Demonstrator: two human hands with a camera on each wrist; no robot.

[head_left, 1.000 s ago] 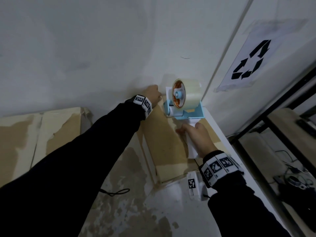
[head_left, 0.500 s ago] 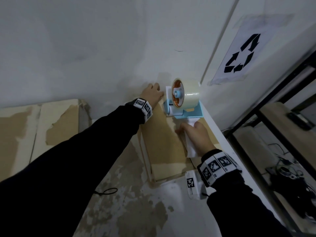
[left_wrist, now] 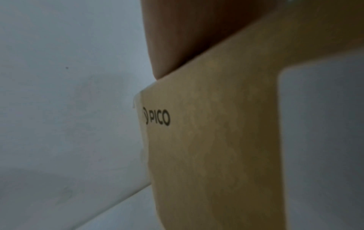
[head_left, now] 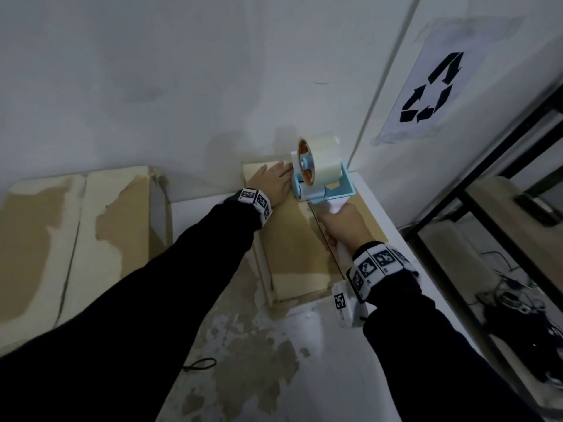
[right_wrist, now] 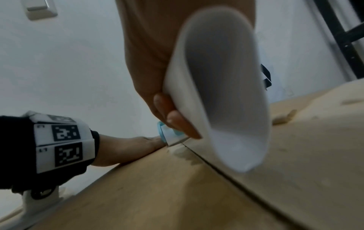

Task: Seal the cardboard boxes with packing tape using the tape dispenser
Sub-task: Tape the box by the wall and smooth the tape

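Brown cardboard fills the centre of the head view: the box being sealed lies on a white table against the wall, its centre seam running from 6 o'clock up towards 12. The tape dispenser is set on the far end of that seam, its blue frame low on the flaps and its roll of clear tape standing above. Its white handle is clasped by the right hand, fingers wrapped round it. The left hand is laid flat on the box top at 9 o'clock of the dispenser, fingers straight and just beside the frame. Compared with half a second ago, the dispenser is seen lower against the wall, and the left hand, then raised near the wall, is now pressed on the cardboard. A second, worn box is seen well apart at 9 o'clock. A recycling sign is taped to the wall at 2 o'clock
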